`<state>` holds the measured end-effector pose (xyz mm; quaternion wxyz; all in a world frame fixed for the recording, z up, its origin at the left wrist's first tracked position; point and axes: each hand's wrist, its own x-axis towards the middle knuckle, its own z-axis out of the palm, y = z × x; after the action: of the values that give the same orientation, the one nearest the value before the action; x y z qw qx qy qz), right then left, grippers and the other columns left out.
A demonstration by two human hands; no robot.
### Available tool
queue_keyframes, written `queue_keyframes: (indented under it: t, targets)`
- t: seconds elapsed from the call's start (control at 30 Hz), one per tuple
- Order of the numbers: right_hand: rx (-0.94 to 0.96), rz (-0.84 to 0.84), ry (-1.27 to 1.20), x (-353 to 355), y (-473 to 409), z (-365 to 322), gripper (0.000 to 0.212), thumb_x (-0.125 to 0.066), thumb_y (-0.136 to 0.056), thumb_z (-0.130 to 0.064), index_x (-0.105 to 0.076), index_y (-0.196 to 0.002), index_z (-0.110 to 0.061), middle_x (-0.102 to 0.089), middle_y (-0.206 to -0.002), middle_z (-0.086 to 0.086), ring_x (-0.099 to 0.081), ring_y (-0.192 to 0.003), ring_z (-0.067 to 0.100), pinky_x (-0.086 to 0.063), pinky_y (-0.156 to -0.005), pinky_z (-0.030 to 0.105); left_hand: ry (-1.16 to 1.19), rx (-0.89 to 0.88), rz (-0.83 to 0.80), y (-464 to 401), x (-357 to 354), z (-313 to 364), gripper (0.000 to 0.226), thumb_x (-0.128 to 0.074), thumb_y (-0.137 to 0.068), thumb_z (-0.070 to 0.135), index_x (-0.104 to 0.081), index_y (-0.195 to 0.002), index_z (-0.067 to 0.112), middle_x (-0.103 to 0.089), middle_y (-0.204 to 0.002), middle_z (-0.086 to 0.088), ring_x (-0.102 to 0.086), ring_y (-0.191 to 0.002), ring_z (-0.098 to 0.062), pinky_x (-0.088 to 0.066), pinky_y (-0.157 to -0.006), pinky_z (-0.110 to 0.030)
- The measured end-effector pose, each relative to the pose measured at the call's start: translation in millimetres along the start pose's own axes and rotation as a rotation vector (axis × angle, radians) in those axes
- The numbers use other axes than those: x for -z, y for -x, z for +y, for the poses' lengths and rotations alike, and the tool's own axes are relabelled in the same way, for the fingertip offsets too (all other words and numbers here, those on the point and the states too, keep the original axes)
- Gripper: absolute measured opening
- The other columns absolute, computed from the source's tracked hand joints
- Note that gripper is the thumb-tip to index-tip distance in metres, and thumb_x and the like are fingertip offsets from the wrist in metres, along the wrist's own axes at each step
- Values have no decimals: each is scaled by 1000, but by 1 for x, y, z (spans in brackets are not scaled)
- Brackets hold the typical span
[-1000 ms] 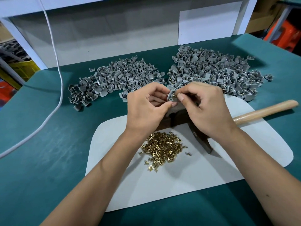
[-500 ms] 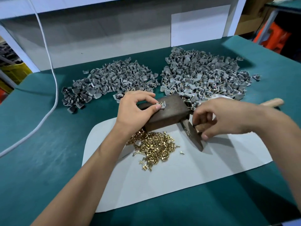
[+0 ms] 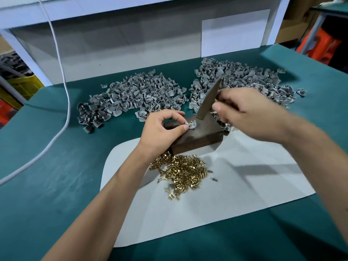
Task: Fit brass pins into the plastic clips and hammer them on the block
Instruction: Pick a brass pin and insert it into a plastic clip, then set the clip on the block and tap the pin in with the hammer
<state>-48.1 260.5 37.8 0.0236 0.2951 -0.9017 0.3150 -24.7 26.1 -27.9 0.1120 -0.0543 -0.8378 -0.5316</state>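
Grey plastic, heaped to the far left as the first clip pile [image 3: 131, 95], untouched; white cable [image 3: 62, 95] trailing down the teal table [image 3: 47, 185] beside it. Further right, left hand [image 3: 162, 132] resting on the dark wooden block [image 3: 203, 136], thumb and forefinger pinching a single grey clip [image 3: 188, 126] flat on the block's top face, a brass pin [image 3: 191, 123] standing up out of it – same pinch as half a second ago, barely shifted. Below, loose brass pins [image 3: 180, 172] scattered on the white paper sheet [image 3: 244, 194], just in front of the block. Right of the clip, the real change: hammer head [image 3: 208, 99] now lifted off the sheet, tilted, its lower end poised just above and to the right of the pin, where half a second back it lay beside the block with fingers only closing on the handle. Right hand [image 3: 250, 113] wrapped round the handle near the head, motion-blurred, handle itself hidden by the fist. Behind, the second clip pile [image 3: 254, 80]. Reads as fitting done for this clip and the strike imminent – a short tap likely enough, given the choked-up grip. Risk worth noting: left fingertips touching the clip right beside the pin, so little margin for a crooked blow; a tilted pin could also bend or skip off the block.
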Motion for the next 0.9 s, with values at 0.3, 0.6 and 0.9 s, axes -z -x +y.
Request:
queue_keyframes:
  t: [0.3, 0.6, 0.9]
  targets:
    - [107, 201, 114, -14, -12, -17, 15, -47, -106, -30, -55, -93, -24, -60, -72, -5, -55, -59, 7, -39, -52, 22, 3, 40, -9, -1, 2, 1, 4, -82, -83, 8, -79, -82, 10, -74, -115, 0, -68, -106, -3, -55, -96, -30]
    - [20, 254, 174, -15, -8, -17, 19, -48, -106, -29, -49, -88, -25, -54, -66, -3, -50, -52, 16, -33, -47, 29, 5, 56, -6, 0, 1, 4, 4, -82, -83, 8, -79, -82, 10, -74, -114, 1, -69, -106, -6, -54, -95, -27]
    - [70, 241, 244, -23, -6, -22, 16, -45, -105, -34, -55, -103, -21, -52, -70, -5, -51, -61, 24, -39, -59, 34, 33, 51, -7, 0, 2, 6, 6, -82, -83, 6, -78, -80, 10, -74, -113, -3, -71, -101, -8, -54, -86, -17]
